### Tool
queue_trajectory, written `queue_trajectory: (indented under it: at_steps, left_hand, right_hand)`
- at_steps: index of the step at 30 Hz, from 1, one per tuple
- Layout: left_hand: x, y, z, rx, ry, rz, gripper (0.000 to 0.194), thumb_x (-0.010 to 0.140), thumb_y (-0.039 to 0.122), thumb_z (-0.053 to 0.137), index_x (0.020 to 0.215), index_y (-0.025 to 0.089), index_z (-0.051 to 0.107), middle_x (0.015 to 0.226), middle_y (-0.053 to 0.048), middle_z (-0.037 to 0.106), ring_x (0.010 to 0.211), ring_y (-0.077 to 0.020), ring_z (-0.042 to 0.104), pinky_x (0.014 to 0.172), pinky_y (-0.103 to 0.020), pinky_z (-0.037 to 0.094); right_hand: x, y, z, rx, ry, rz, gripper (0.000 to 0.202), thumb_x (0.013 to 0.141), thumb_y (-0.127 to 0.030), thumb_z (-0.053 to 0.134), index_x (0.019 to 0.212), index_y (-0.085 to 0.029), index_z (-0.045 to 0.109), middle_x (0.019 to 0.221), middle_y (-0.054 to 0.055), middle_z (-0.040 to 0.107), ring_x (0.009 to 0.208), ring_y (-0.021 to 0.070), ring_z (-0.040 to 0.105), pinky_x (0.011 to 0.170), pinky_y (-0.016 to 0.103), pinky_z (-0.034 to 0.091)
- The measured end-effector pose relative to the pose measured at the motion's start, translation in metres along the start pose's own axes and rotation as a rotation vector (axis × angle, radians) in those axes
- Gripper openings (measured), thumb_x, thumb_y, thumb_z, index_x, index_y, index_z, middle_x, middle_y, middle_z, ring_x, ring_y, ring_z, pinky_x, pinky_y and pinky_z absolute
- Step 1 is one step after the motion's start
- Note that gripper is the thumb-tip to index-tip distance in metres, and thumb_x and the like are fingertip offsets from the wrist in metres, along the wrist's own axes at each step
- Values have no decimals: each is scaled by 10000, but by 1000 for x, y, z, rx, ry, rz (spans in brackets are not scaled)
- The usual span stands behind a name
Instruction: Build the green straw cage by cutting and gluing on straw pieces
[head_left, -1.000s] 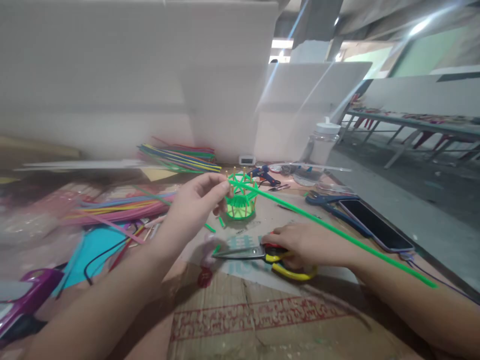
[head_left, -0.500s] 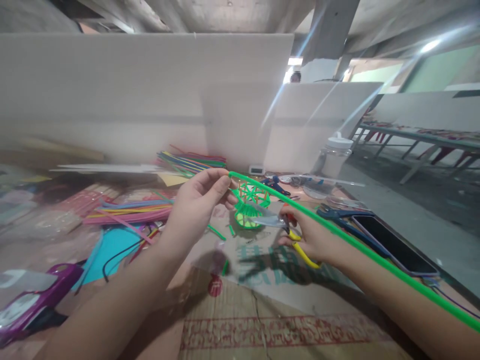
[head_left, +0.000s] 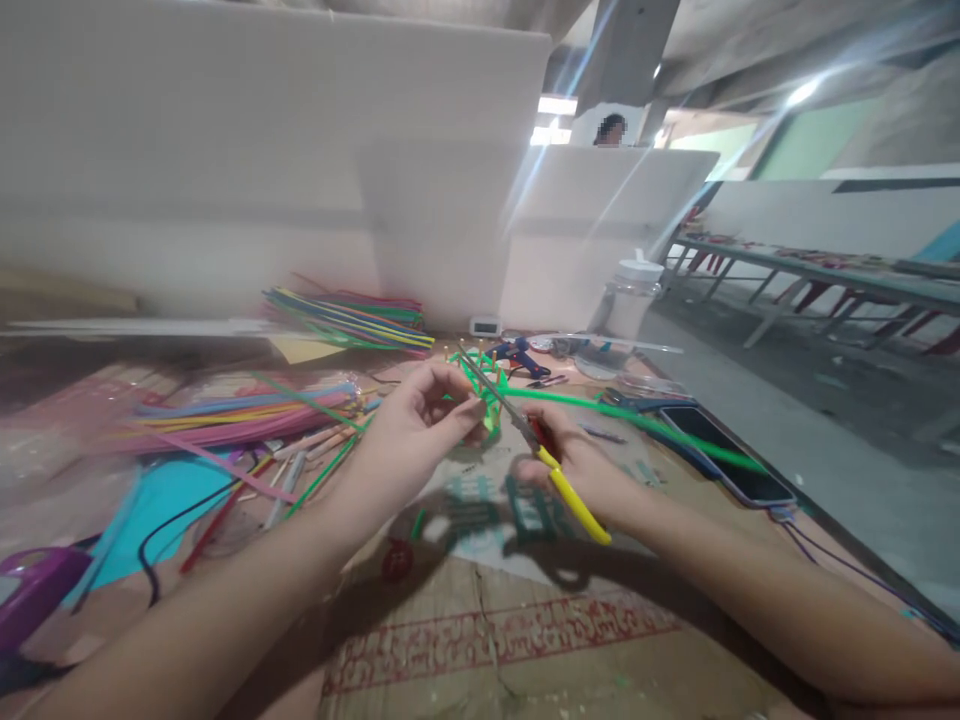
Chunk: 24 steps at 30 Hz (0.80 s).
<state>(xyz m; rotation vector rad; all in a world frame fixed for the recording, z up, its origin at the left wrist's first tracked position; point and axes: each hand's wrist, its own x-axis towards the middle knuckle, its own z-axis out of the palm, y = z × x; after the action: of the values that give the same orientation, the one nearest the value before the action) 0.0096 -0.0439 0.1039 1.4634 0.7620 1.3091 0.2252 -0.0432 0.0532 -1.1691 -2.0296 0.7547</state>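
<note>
My left hand [head_left: 435, 415] is pinched closed in front of the green model, holding the near end of a green strip [head_left: 645, 418] that stretches off to the right. My right hand [head_left: 562, 450] grips scissors [head_left: 517, 415] with yellow handles, their blades pointing up and left beside my left fingertips. Behind the hands stands the small green model [head_left: 491, 375] with thin orange-brown sticks, partly hidden by the fingers and blades.
Bundles of coloured strips [head_left: 352, 318] lie at the back and left. A purple tool [head_left: 41, 595] is at the lower left. On the right are a phone [head_left: 727, 455] and a clear bottle [head_left: 630, 300]. White panels stand behind; a person's head shows beyond.
The scissors have come up to my left fingertips, blades now raised. The green strip has swung lower and farther back, behind my right hand. The view has shifted to the right.
</note>
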Motion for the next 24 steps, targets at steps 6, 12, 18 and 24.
queue_trajectory:
  at_steps: [6,12,18,24]
  left_hand:
    - [2,1,-3,40,-12,-15,222,795,168,704,809,192,483,696,81,537,562,-45,563,536,-148,478]
    - [1,2,-3,47,-13,-5,226,793,157,705,799,186,481,729,79,534,587,-36,548,544,-138,473]
    - [1,3,-3,-10,-49,-3,238,814,170,712,813,188,475,732,82,541,586,-33,555,544,-135,471]
    - [3,2,-5,-29,-99,-11,242,822,177,716,821,193,475,718,83,570,590,-36,566,548,-133,475]
  right_hand:
    - [-4,-2,0,209,-79,-21,480,832,-485,694,1197,-239,502,1041,54,536,874,195,506,771,345,473]
    - [-4,-2,5,271,-103,14,557,796,-540,723,1217,-243,509,1112,83,542,933,224,523,831,389,492]
    - [-8,5,9,358,-151,-46,512,842,-625,653,1230,-316,525,1073,64,541,954,239,553,849,419,526]
    - [-9,-3,5,327,-162,-70,566,846,-731,567,1209,-298,535,1056,70,510,982,245,535,899,429,510]
